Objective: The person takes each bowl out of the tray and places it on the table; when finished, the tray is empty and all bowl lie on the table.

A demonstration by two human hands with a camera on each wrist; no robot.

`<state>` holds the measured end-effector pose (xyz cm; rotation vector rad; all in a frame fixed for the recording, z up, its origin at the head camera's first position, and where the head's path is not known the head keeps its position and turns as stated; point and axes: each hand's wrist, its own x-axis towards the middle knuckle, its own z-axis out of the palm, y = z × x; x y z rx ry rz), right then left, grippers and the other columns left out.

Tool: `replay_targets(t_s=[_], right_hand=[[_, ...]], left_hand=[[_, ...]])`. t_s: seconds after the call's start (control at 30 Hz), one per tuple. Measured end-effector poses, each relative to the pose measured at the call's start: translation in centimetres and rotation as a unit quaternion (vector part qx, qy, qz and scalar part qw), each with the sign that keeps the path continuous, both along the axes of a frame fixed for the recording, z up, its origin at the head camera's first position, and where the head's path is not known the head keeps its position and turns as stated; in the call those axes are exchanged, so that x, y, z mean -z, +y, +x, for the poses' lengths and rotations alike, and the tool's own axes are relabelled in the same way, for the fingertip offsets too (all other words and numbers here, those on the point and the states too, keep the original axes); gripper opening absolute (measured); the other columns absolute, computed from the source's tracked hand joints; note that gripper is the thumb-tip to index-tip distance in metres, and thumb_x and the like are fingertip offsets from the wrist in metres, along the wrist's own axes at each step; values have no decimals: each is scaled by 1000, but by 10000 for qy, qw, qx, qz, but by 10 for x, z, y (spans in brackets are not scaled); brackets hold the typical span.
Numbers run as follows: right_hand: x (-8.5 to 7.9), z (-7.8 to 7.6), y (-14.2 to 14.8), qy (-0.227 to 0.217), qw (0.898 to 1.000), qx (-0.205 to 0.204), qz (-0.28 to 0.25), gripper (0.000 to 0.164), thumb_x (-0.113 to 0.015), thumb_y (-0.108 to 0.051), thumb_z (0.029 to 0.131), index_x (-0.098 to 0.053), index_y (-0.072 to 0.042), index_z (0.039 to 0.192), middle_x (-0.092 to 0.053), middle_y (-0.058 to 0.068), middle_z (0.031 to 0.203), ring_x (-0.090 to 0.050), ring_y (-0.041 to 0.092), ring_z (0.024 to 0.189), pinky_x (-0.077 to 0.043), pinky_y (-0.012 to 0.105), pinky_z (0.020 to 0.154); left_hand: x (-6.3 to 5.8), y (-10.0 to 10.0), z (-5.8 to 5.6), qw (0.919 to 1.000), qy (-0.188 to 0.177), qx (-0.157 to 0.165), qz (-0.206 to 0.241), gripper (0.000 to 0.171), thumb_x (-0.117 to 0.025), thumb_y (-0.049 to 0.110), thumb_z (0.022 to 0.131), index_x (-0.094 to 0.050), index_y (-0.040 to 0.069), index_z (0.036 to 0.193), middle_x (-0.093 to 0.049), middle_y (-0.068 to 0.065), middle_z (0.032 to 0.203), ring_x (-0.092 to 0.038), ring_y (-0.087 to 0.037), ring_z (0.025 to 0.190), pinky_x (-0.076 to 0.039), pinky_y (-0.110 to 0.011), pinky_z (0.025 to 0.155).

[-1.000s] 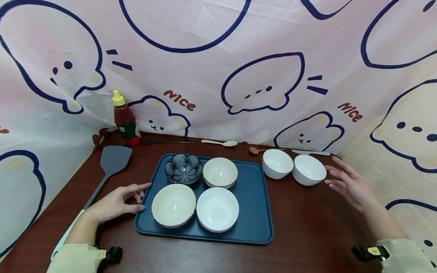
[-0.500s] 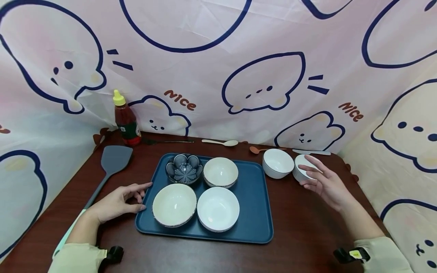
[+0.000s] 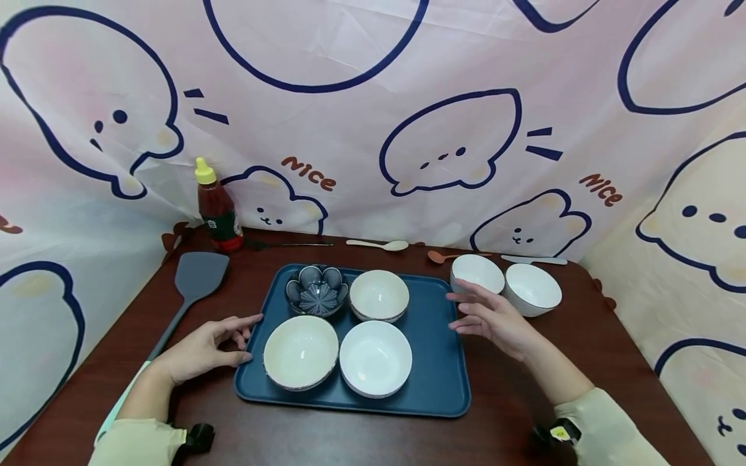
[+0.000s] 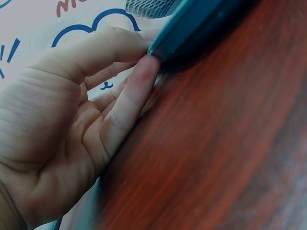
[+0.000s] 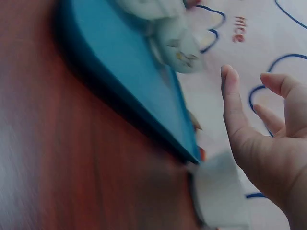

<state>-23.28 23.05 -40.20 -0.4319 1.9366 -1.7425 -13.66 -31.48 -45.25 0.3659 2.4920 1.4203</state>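
Observation:
My left hand [image 3: 205, 349] holds the left rim of a blue rectangular tray [image 3: 440, 362]; in the left wrist view, thumb and forefinger meet that rim. On the tray stand a dark flower-shaped bowl [image 3: 317, 291], a small cream bowl [image 3: 380, 294], a larger cream bowl [image 3: 300, 353] and a white bowl [image 3: 375, 359]. My right hand [image 3: 495, 317], fingers spread and holding nothing, hovers beside the tray's right edge. Behind it stand two white bowls, the left one [image 3: 479, 268] partly covered by my fingers, the right one [image 3: 533, 287] in plain sight.
A turner [image 3: 201, 275] lies left of the tray, partly under the left forearm. A yellow-capped sauce bottle [image 3: 218, 213] stands at the back left. Along the back edge lie a dark fork [image 3: 291, 244], a cream spoon [image 3: 379, 245], an orange-brown spoon [image 3: 437, 257] and a knife [image 3: 535, 260].
My right hand has moved left, from beside the rightmost white bowl, across it, to the tray's right edge. My left hand has stayed at the tray's rim, and the bowls have kept their places.

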Motion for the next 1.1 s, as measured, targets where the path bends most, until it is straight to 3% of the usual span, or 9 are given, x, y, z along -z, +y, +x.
replay_targets(t_s=[0.47, 0.73, 1.1], right_hand=[[14, -17, -52, -523, 9984, -232, 15, 63, -58, -28, 102, -29, -26, 158, -36, 18, 157, -71, 28, 108, -55, 36, 92], [18, -25, -75, -510, 9984, -218, 114, 65, -62, -30, 100, -30, -29, 157, -33, 18, 156, -72, 27, 103, -56, 37, 91], [25, -24, -96, -457, 9982, -353, 142, 69, -59, -22, 101, -23, -33, 159, -34, 23, 148, -72, 25, 97, -57, 40, 88]], left_hand=[[1, 2, 2, 10000, -34, -9, 36, 70, -77, 22, 88, -46, 7, 149, -57, -12, 105, -59, -11, 92, -47, -21, 80], [2, 1, 2, 10000, -6, -22, 54, 70, -77, 22, 88, -46, 8, 149, -57, -12, 105, -59, -11, 92, -47, -21, 80], [3, -1, 0, 10000, 28, 2, 87, 69, -77, 21, 88, -46, 8, 149, -56, -12, 106, -59, -11, 92, -48, -21, 80]])
